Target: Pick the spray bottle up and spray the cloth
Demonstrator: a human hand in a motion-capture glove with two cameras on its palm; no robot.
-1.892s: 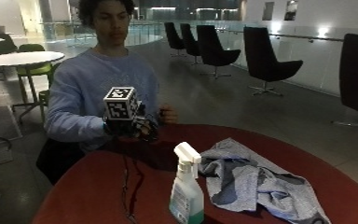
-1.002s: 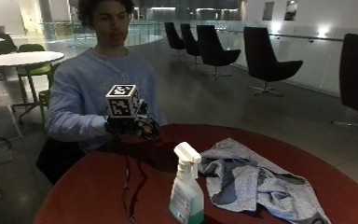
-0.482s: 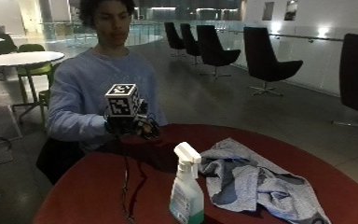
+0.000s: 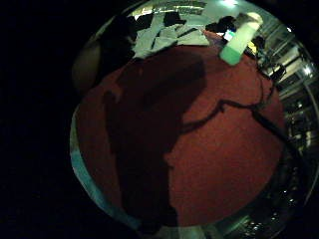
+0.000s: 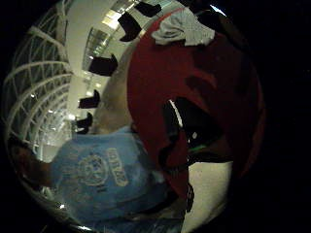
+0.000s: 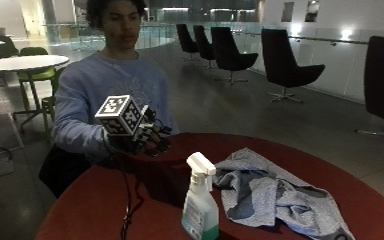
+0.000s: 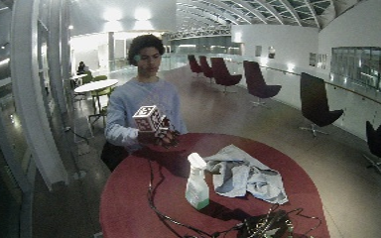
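Red table (image 6: 99, 210) is carrying the spray bottle (image 6: 200, 202), untouched, cloth (image 6: 272, 192) just beside it. Gloved right hand (image 6: 142, 141), barely shifted since earlier, is being held well behind the bottle, fingers loosely curled, nothing gripped; the reach is not begun.

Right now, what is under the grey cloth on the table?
The cloth lies crumpled on the red table, beside the spray bottle. Only tabletop shows around its edges. Its folds cover whatever might sit beneath, so that cannot be seen.

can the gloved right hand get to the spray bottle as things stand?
Probably yes. The gloved right hand hovers above the red table, holding nothing; the spray bottle stands upright beside the cloth, with only bare tabletop between.
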